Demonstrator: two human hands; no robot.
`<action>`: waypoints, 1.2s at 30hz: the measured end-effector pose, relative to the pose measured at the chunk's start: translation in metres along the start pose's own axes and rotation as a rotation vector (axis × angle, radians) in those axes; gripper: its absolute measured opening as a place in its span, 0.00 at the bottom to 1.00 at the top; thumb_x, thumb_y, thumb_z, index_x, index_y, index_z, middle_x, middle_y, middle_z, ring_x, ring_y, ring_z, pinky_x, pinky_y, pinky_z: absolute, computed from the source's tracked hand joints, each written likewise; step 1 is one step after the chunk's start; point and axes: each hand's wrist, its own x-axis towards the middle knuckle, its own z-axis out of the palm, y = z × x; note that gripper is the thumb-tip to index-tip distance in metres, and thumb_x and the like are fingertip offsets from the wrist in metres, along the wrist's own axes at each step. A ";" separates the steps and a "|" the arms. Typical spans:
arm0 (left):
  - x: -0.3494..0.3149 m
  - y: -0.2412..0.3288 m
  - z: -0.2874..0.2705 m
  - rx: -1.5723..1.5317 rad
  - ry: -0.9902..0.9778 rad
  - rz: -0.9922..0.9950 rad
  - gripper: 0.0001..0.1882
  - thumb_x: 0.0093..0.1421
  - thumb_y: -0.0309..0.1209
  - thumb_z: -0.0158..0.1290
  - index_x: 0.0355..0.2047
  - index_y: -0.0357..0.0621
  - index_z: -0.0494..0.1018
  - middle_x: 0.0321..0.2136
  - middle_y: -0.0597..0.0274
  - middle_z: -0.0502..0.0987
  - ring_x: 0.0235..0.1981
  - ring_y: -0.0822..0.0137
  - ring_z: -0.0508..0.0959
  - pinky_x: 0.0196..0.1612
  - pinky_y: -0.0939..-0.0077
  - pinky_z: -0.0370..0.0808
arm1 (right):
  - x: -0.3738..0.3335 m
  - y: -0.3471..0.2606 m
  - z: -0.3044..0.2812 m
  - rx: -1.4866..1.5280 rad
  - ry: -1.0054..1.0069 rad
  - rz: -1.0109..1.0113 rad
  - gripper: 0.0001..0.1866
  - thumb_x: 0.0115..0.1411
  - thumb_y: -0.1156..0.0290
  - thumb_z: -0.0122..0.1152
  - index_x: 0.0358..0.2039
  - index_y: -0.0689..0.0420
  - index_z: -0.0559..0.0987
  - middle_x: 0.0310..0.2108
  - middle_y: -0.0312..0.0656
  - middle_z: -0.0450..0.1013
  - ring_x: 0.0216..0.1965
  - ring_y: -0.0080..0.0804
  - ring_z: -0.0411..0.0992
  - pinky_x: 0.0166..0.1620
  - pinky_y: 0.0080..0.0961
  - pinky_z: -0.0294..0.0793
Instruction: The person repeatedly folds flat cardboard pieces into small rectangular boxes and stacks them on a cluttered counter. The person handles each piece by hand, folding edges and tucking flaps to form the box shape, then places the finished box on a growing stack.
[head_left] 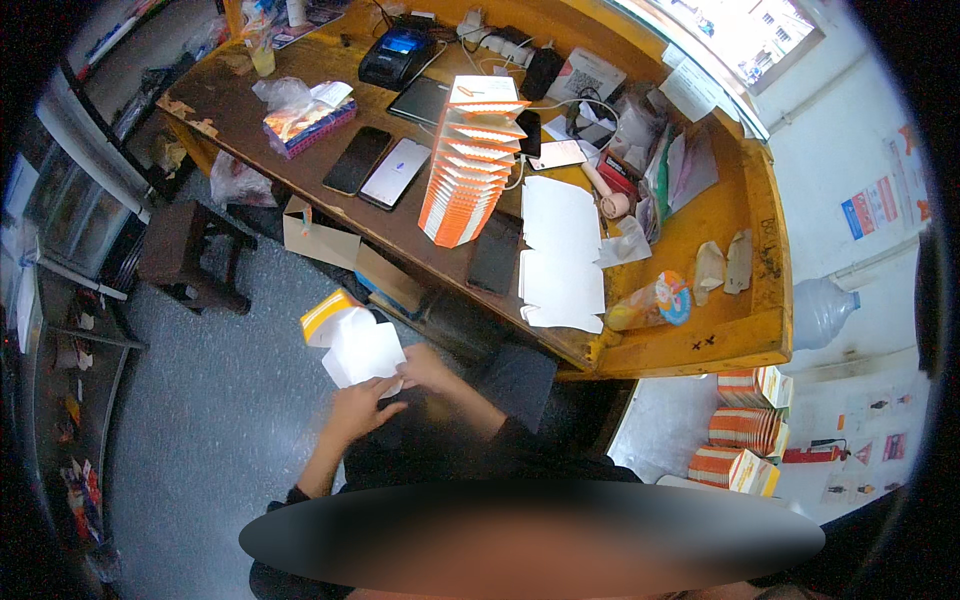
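A small folding carton [364,350], white inside with a yellow and orange outer flap [328,316], is held in front of me above the floor. Its panels are partly folded up. My left hand [362,408] grips the near edge, its fingers on the white card and its thumb sticking out to the right. Close beside it, my right hand [424,368] has its fingers closed on the carton's right corner. The fingertips of both hands overlap there, and some are hidden. On the desk beyond stands a tall nested stack of orange-and-white cartons [468,165].
The wooden desk [290,170] carries phones [395,173], flat white card sheets [562,255], a plastic cup [655,302], a pink handheld fan [607,195] and a purple basket [310,122]. A dark stool [190,250] stands left. More carton stacks [745,430] lie right.
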 end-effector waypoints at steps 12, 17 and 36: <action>-0.006 -0.022 0.076 -0.878 0.306 -0.650 0.13 0.59 0.33 0.58 0.34 0.32 0.77 0.27 0.58 0.80 0.25 0.70 0.79 0.29 0.78 0.76 | -0.041 -0.011 0.003 -0.319 0.298 -0.134 0.08 0.51 0.66 0.66 0.22 0.57 0.82 0.26 0.49 0.76 0.28 0.46 0.77 0.33 0.41 0.76; -0.004 -0.024 0.075 -1.160 0.403 -0.724 0.14 0.59 0.33 0.58 0.32 0.29 0.77 0.28 0.57 0.79 0.26 0.71 0.79 0.31 0.81 0.78 | -0.066 -0.034 0.029 -0.538 0.539 -0.324 0.05 0.50 0.67 0.65 0.21 0.52 0.83 0.26 0.44 0.74 0.27 0.48 0.75 0.33 0.43 0.75; 0.004 -0.004 0.059 -1.431 0.582 -0.587 0.08 0.62 0.24 0.50 0.39 0.31 0.73 0.35 0.56 0.78 0.34 0.66 0.80 0.43 0.74 0.79 | -0.057 -0.026 0.042 -0.746 0.394 -0.534 0.08 0.57 0.71 0.55 0.33 0.61 0.79 0.31 0.48 0.73 0.34 0.47 0.76 0.38 0.40 0.77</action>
